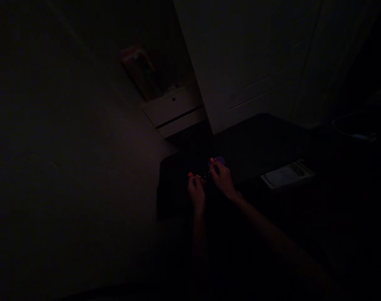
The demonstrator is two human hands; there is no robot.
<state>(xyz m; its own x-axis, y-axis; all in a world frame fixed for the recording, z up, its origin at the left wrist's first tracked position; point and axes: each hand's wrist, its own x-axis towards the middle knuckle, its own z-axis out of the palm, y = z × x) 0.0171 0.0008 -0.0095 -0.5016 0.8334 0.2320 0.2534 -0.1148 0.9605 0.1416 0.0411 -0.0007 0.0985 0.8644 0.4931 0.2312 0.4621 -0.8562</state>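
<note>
The scene is very dark. Over a black tabletop, my left hand has its fingers curled closed, and a small orange-red lit spot shows at its fingertips. Just to the right and slightly farther away, my right hand is closed in a pinch. Another reddish spot shows at its fingertips, beside a small purple patch. Several tiny red dots appear in the gap between the hands. What either hand holds is too dark and small to name.
A pale flat box or book lies right of the hands by the table edge. Behind the table stand a white drawer unit with a red-topped package on it, and a pale door-like panel. A wall rises at left.
</note>
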